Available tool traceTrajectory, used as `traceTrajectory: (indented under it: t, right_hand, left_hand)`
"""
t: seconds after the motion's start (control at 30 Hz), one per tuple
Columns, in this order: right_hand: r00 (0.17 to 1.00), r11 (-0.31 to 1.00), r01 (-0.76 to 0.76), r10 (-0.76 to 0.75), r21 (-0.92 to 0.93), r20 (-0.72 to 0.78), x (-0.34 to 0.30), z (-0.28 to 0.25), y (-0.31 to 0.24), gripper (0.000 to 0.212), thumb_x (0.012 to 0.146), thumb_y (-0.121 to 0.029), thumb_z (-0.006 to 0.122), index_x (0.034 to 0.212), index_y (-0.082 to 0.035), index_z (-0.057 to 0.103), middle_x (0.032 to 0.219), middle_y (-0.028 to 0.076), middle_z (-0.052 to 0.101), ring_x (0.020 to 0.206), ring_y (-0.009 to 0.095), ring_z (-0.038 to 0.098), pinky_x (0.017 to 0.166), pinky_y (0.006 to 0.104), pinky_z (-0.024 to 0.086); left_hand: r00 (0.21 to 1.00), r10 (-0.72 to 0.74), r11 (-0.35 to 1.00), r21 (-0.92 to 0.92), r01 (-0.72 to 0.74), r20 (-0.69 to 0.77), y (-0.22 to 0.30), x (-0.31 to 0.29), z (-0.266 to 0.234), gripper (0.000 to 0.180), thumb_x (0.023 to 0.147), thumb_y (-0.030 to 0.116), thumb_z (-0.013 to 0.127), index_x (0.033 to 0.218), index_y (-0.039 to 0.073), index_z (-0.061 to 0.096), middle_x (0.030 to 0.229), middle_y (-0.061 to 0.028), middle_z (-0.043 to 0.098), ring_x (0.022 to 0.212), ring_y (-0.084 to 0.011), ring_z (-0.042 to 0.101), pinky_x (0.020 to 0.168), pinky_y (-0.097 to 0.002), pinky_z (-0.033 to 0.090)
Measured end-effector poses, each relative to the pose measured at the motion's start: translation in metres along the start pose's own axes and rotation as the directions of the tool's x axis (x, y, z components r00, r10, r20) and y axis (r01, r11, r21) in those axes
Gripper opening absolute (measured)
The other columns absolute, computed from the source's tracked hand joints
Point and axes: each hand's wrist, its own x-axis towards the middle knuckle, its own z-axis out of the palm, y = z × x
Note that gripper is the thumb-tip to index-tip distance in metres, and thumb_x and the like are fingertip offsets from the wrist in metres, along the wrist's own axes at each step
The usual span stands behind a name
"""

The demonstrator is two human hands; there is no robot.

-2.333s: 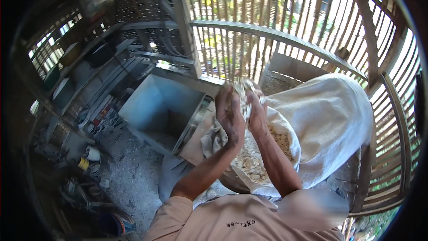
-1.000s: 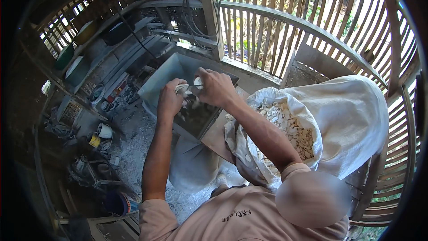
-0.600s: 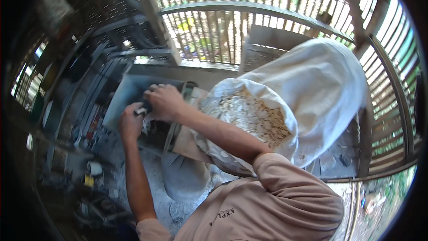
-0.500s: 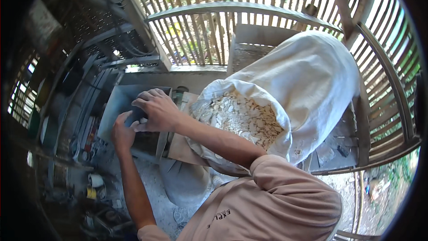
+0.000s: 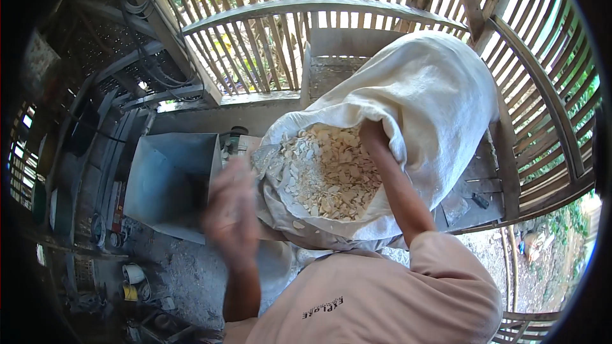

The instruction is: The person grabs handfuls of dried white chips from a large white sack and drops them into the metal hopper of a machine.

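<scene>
A large white cloth sack (image 5: 440, 89) lies on its side, its mouth turned toward me. Pale dry flakes and chips (image 5: 331, 165) fill the mouth. My right hand (image 5: 375, 135) reaches into it at the upper right, under the folded rim, and its fingers are hidden by the cloth and chips. Motion smears my left hand (image 5: 231, 213), which hangs in the air between the sack's left edge and a square metal hopper (image 5: 169, 185). Whether those fingers hold anything does not show. The hopper's inside is dark toward the bottom.
Beneath the sack is a wooden bench (image 5: 475, 207). A slatted wooden wall (image 5: 274, 57) curves behind and to the right. Coiled cable (image 5: 143, 9) hangs on a post at the upper left. Cups and containers (image 5: 132, 274) sit on the dusty floor at the lower left.
Both hands have left the hopper. My right hand has moved right into the sack's mouth; my left hand has drawn back toward the sack. The whole view has shifted slightly.
</scene>
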Motion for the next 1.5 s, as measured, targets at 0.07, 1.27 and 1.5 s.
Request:
traceTrajectory:
  t: [0.07, 1.27, 1.5]
  right_hand:
    - [0.998, 0.997, 0.052, -0.054, -0.062, -0.030, 0.051, 0.000, 0.017, 0.044, 0.094, -0.024, 0.057, 0.130, 0.002, 0.054, 0.126, 0.024, 0.060, 0.119, 0.037, 0.058, 0.100, 0.0438, 0.045]
    - [0.936, 0.924, -0.174, 0.263, -0.341, 0.233, 0.081, -0.039, 0.041, 0.066, 0.090, -0.041, 0.062, 0.140, -0.001, 0.047, 0.139, 0.023, 0.051, 0.130, 0.034, 0.049, 0.108, 0.0416, 0.039]
    - [0.912, 0.910, -0.259, 0.341, -0.324, 0.230, 0.060, -0.044, 0.044, 0.070, 0.089, -0.044, 0.063, 0.142, -0.001, 0.045, 0.142, 0.022, 0.049, 0.132, 0.034, 0.047, 0.109, 0.0411, 0.038]
  left_hand:
    - [0.972, -0.129, 0.986, -0.082, 0.148, 0.194, -0.015, -0.010, 0.054, 0.027, 0.084, 0.007, 0.067, 0.111, -0.001, 0.070, 0.120, -0.0214, 0.066, 0.119, -0.0380, 0.059, 0.104, -0.0444, 0.044]
    - [0.854, -0.434, 0.867, 0.392, 0.309, 0.286, -0.131, -0.104, 0.194, 0.089, 0.073, 0.041, 0.080, 0.148, 0.009, 0.042, 0.152, -0.0314, 0.031, 0.142, -0.0486, 0.026, 0.118, -0.0525, 0.022]
    - [0.783, -0.494, 0.867, 0.282, 0.411, 0.377, -0.114, -0.094, 0.177, 0.098, 0.073, 0.038, 0.080, 0.153, 0.008, 0.031, 0.153, -0.0343, 0.027, 0.142, -0.0495, 0.026, 0.118, -0.0490, 0.025]
